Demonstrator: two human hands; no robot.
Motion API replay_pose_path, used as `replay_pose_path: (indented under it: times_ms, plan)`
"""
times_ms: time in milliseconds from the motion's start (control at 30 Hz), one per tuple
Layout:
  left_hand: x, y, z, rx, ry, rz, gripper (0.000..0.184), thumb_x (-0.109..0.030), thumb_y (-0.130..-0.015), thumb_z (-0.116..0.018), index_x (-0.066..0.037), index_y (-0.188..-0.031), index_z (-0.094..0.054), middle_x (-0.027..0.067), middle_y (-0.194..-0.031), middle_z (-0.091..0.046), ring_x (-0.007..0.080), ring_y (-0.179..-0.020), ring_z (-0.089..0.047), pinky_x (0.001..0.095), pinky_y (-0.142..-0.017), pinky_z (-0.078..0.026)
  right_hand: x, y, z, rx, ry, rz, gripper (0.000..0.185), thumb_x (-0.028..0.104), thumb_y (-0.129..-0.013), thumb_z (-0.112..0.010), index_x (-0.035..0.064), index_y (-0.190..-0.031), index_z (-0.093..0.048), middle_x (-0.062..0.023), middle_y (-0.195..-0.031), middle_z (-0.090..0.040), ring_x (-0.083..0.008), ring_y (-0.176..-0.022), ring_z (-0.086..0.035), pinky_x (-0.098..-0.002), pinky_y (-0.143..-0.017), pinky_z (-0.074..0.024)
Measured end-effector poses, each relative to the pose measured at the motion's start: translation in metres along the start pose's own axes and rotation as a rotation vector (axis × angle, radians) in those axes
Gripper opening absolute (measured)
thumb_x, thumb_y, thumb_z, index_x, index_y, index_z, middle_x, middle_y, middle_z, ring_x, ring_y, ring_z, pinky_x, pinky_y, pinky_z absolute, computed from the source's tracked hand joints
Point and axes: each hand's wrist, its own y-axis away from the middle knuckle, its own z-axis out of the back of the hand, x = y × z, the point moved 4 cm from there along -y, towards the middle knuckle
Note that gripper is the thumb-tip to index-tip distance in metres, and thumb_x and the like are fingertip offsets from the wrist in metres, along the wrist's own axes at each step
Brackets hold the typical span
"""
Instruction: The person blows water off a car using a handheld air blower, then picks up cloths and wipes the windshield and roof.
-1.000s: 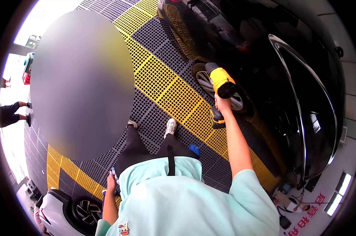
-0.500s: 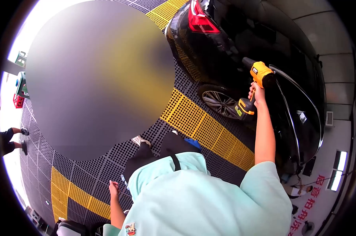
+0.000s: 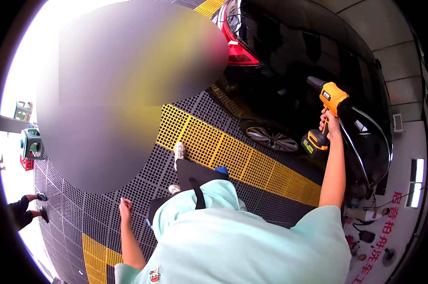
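The blower (image 3: 335, 98), at frame right, extends above and below our right hand (image 3: 332, 125), clamped fingers; left hand's (image 3: 125, 208), we cannot tell.

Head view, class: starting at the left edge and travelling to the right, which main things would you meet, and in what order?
Stools → left hand → white shoes → car wheel → orange power tool in the right hand → bright wall panel.
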Motion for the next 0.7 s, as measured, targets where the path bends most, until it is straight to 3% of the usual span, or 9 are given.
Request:
replay_pose_path:
  times_ms: [167, 367, 433, 533, 700]
  plan:
    - [-0.019, -0.022, 0.007, -0.039, -0.011, 0.122, 0.058, -0.052, -0.101, -0.028, -0.008, -0.073, -0.053, -0.0034, -0.047, -0.035, 0.0106, -0.037, -0.033, 0.0254, -0.037, -0.032, 0.005, -0.032, -0.005, -0.015, -0.087, -0.063, 0.010, 0.016, -0.082, -0.051, 0.0108, -0.090, -0.051, 0.0001, -0.061, -0.047, -0.0114, -0.044, -0.044, -0.0282, -0.043, -0.0394]
    - [-0.047, -0.066, 0.012, -0.019, -0.036, 0.154, 0.058, -0.053, -0.101, -0.029, -0.008, -0.073, -0.053, -0.0048, -0.047, -0.031, 0.0089, -0.037, -0.028, 0.0260, -0.035, -0.024, 0.094, -0.099, 0.040, -0.105, -0.101, 0.036, 0.011, 0.019, -0.083, -0.050, 0.0106, -0.091, -0.050, 0.0002, -0.064, -0.047, -0.0108, -0.046, -0.045, -0.0274, -0.043, -0.0396]
    - [-0.062, -0.073, 0.002, -0.040, -0.066, 0.255, 0.054, -0.053, -0.100, -0.031, -0.012, -0.072, -0.053, -0.0051, -0.048, -0.036, 0.0094, -0.038, -0.033, 0.0262, -0.036, -0.028, 0.112, -0.104, 0.043, -0.162, -0.082, 0.030, 0.011, 0.019, -0.083, -0.051, 0.0109, -0.090, -0.050, 0.0003, -0.063, -0.047, -0.0107, -0.046, -0.044, -0.0271, -0.044, -0.0392]
    - [-0.072, -0.099, -0.004, -0.058, -0.096, 0.252, 0.054, -0.055, -0.099, -0.032, -0.014, -0.069, -0.051, -0.0041, -0.054, -0.044, 0.0104, -0.041, -0.040, 0.0267, -0.037, -0.031, 0.121, -0.101, 0.024, -0.158, -0.096, -0.018, 0.011, 0.019, -0.081, -0.051, 0.0117, -0.089, -0.049, 0.0007, -0.063, -0.047, -0.0105, -0.046, -0.044, -0.0270, -0.044, -0.0388]
    - [-0.109, -0.161, -0.002, 0.030, -0.265, 0.174, 0.057, -0.053, -0.099, -0.033, -0.007, -0.084, -0.064, -0.0009, -0.063, -0.056, 0.0124, -0.051, -0.051, 0.0302, -0.045, -0.040, 0.106, -0.093, -0.029, -0.132, -0.090, -0.117, 0.011, 0.019, -0.079, -0.053, 0.0121, -0.088, -0.051, 0.0014, -0.061, -0.047, -0.0107, -0.045, -0.044, -0.0273, -0.044, -0.0396]
